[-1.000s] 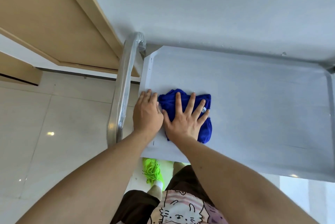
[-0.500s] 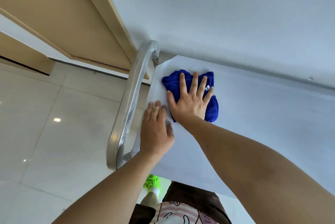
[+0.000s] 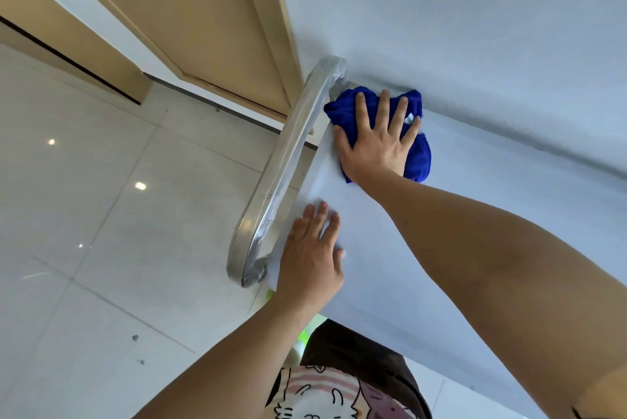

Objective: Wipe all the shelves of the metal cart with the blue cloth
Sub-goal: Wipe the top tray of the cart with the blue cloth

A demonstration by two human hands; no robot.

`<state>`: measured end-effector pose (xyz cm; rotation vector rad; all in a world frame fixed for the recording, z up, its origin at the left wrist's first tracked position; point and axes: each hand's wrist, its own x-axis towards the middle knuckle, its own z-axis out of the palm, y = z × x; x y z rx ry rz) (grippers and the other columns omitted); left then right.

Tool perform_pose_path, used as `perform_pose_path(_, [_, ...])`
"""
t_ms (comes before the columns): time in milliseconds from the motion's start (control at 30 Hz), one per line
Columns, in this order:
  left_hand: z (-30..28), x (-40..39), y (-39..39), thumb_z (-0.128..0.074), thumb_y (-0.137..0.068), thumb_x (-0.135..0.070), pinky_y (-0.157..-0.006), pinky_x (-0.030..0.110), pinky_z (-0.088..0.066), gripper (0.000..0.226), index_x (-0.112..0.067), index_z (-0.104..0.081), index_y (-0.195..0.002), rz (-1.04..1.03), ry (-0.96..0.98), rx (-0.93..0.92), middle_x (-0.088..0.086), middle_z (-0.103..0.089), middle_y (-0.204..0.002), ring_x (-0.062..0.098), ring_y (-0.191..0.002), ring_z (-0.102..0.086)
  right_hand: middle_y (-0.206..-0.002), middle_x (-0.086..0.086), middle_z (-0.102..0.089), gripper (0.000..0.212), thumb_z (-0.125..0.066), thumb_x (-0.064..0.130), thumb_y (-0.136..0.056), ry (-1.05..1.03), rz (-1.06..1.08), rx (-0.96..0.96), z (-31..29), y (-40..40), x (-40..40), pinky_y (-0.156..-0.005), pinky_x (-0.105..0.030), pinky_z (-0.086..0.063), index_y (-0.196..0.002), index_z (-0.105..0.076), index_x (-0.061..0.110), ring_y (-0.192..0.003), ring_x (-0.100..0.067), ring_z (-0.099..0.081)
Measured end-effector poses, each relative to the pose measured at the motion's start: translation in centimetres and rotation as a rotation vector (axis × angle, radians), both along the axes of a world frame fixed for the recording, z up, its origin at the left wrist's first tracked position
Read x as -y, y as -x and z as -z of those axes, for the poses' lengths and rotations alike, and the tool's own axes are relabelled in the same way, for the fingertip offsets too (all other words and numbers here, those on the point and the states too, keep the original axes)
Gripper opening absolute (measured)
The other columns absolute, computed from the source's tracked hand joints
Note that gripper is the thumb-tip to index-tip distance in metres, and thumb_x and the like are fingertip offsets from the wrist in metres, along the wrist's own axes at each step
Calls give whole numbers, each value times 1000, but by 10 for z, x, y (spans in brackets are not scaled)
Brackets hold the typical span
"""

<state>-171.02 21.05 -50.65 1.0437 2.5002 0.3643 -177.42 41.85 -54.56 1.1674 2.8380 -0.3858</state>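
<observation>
While your right hand (image 3: 375, 142) presses flat w/ fingers spread on the blue cloth (image 3: 419, 154), that cloth sits bunched at the far left corner of the cart's top shelf (image 3: 390, 249), touching the wall (image 3: 475, 11) edge and just beside the handle's far end. Your right grip is apart, palm down, nothing curled round the cloth. Your left hand (image 3: 310, 257) lies flat on the shelf's near left edge, fingers straight and together, grip apart too, holding nothing; it's just beside the near end of the metal handle (image 3: 288, 160), which is wrapped in clear film. Both hands are well apart along that left edge. Left of the cart: pale tiled floor (image 3: 101, 215) and a wooden door (image 3: 203, 11). Bottom of view shows a cartoon-print shirt (image 3: 325, 395).
</observation>
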Motion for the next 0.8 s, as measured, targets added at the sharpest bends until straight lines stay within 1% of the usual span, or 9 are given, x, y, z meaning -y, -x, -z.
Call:
perform_pose_path(133, [4, 2, 1, -54, -94, -30, -121, 41, -17, 60, -17, -35, -149, 18, 9, -16, 6, -21, -161, 24, -150, -12, -168, -9, -5, 77, -10, 74, -93, 8, -21, 8, -1, -3, 4, -116, -65, 9, -159, -7, 35, -152, -41, 7])
perform_pose_path(300, [6, 5, 4, -47, -98, -34, -122, 36, -6, 63, -19, -22, -153, 51, 40, 19, 3, -7, -164, 21, -151, 1, -168, -9, -11, 77, -11, 76, -94, 20, -55, -14, -1, -13, 25, -116, -64, 9, -159, -9, 35, -152, -41, 4])
perform_pose_path(400, [1, 3, 10, -44, -100, -36, -122, 36, -4, 64, -20, -15, -155, 93, 78, 46, 2, -3, -164, 21, -150, 4, -167, -9, -14, 76, -13, 75, -94, 24, -72, -21, -2, -24, 44, -116, -64, 9, -159, -9, 35, -152, -41, 1])
perform_pose_path(467, [-6, 6, 13, -45, -99, -34, -121, 34, -9, 62, -19, -20, -154, 107, 77, 43, 1, -11, -164, 22, -150, -4, -167, -9, -13, 76, -13, 75, -94, 20, -78, -12, -3, -32, 57, -117, -64, 8, -159, -8, 35, -152, -41, 1])
perform_pose_path(533, [-14, 13, 11, -48, -98, -28, -118, 33, -17, 55, -16, -32, -150, 66, 51, 46, 3, -27, -159, 24, -148, -17, -168, -8, -12, 76, -13, 75, -94, 25, -76, 6, -4, -39, 65, -117, -64, 8, -159, -7, 35, -152, -40, 2])
perform_pose_path(600, [-22, 31, 2, -50, -96, -21, -113, 36, -27, 46, -11, -45, -141, 22, 31, 28, 7, -41, -151, 25, -141, -31, -168, -8, -12, 76, -12, 75, -95, 26, -73, 12, -6, -47, 78, -117, -64, 7, -159, -7, 35, -152, -40, 2])
perform_pose_path(700, [-29, 62, -15, -53, -90, -12, -99, 39, -42, 32, -8, -61, -120, -2, -13, -18, 9, -57, -130, 28, -122, -49, -168, -8, -10, 76, -12, 76, -94, 34, -68, 13, -7, -60, 102, -117, -63, 8, -159, -6, 36, -152, -40, 3])
perform_pose_path(733, [-30, 72, -22, -54, -88, -11, -93, 39, -45, 27, -8, -63, -113, 4, -24, -28, 7, -60, -122, 29, -113, -52, -168, -7, -9, 77, -11, 76, -94, 41, -65, 17, -8, -65, 110, -117, -63, 9, -159, -4, 36, -152, -40, 4])
perform_pose_path(800, [-30, 90, -35, -55, -85, -9, -84, 38, -47, 22, -8, -65, -104, 28, -41, -43, 6, -62, -109, 28, -102, -55, -168, -7, -7, 77, -10, 76, -94, 50, -52, 29, -8, -76, 128, -116, -63, 9, -159, -3, 36, -152, -39, 5])
